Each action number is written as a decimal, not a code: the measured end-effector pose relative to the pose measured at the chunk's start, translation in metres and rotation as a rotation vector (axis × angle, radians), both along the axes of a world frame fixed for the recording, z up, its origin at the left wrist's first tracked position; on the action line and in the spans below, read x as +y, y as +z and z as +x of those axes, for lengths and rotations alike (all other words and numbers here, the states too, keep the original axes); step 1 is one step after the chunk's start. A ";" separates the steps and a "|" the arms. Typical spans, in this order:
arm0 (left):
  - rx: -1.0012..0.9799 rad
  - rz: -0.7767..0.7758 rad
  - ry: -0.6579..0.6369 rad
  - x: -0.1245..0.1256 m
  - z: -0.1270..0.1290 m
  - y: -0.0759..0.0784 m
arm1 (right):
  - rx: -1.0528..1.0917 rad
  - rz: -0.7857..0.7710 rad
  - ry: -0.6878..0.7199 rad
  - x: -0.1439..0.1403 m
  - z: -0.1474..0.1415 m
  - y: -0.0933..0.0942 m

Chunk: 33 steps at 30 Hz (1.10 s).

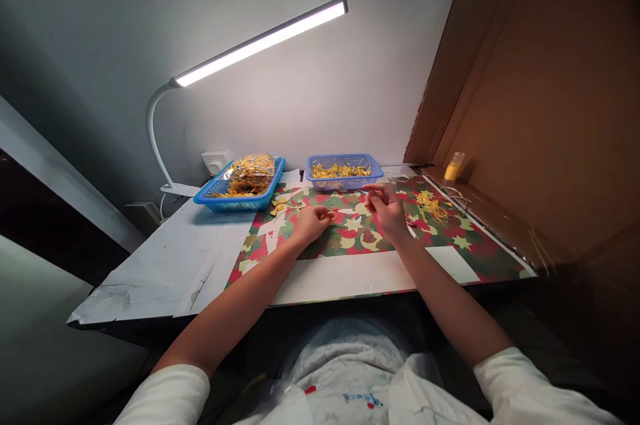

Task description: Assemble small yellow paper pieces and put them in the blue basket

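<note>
My left hand (314, 221) is just above the patterned sheet, its fingertips closed in a pinch. A small yellowish bit shows at those fingertips, too small to name. Farther right, my right hand (386, 210) is raised with thumb and forefinger pressed together. What it pinches, if anything, is too thin to make out. Near my left hand lie some yellow ribbon-like pieces (279, 207). To the right of my right hand sits a loose tangle of yellow threads (431, 209). A small dark red item (411, 222) is partly behind my right wrist.
A blue basket (240, 203) with gold pieces and a clear bag stands back left. Behind my hands is a periwinkle basket (345, 182) of yellow pieces. A lit lamp (263, 43) arches overhead. A yellow-filled tube (453, 168) stands by the cardboard wall (540, 91).
</note>
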State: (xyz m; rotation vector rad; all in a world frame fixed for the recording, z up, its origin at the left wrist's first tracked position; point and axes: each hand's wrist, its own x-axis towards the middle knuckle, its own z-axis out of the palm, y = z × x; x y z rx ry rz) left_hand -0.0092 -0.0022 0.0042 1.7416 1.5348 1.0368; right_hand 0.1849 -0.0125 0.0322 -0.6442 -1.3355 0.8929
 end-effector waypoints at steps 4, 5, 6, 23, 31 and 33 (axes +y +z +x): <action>0.033 -0.119 -0.008 0.006 -0.014 0.004 | 0.058 -0.106 -0.060 0.009 0.001 -0.009; 0.053 -0.093 -0.035 0.009 -0.018 0.003 | 0.069 -0.126 -0.067 0.010 0.001 -0.011; 0.055 -0.055 -0.063 0.011 -0.021 0.003 | 0.076 -0.141 -0.072 0.011 0.001 -0.011; 0.513 0.299 -0.390 0.017 -0.032 0.003 | -0.368 -0.207 0.008 0.007 -0.018 -0.037; 0.464 0.274 -0.354 0.018 -0.026 0.004 | -0.684 -0.085 -0.086 0.002 -0.041 -0.047; 0.464 0.287 -0.345 0.019 -0.025 0.003 | -0.761 -0.033 -0.163 0.004 -0.042 -0.050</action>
